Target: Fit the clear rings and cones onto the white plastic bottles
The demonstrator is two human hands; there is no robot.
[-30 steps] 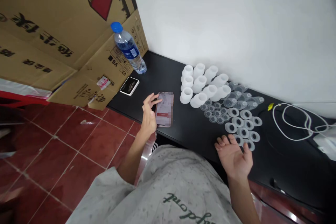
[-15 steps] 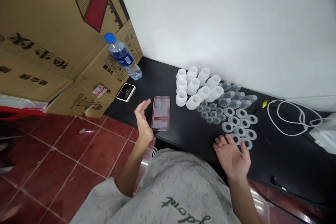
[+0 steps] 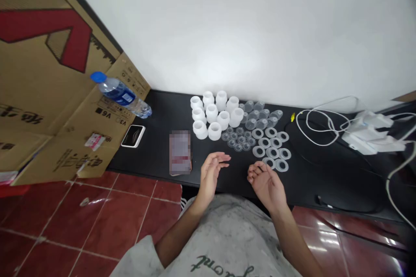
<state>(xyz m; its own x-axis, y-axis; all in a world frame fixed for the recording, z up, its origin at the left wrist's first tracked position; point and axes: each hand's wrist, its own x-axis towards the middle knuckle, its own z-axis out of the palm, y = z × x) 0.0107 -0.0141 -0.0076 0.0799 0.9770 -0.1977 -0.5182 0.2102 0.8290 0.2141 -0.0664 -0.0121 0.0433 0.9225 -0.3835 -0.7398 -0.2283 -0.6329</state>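
My left hand [image 3: 211,175] hovers over the table's front edge, fingers stretched out and apart from the thumb, holding nothing. Palm up and fingers loosely curled, my right hand [image 3: 267,184] is just in front of the translucent rings [image 3: 272,153] and holds nothing that I can see. Behind the hands stand several white plastic bottles [image 3: 211,113] with open mouths. To their right lie clear pointed caps [image 3: 261,114], and small clear plugs [image 3: 238,140] are grouped in front. A phone [image 3: 180,153] with a partly blurred screen lies left of my left hand.
On the black table [image 3: 156,112], a water bottle [image 3: 121,95] leans against a cardboard box [image 3: 107,125], near a small white device [image 3: 133,136]. White cables [image 3: 320,127] and power adapters [image 3: 364,132] lie at the right. A white wall [image 3: 243,30] rises behind the table.
The view has swung to the right. My left hand has moved from beside the phone toward my right hand, so the two are closer together. The laid-out parts look unmoved.
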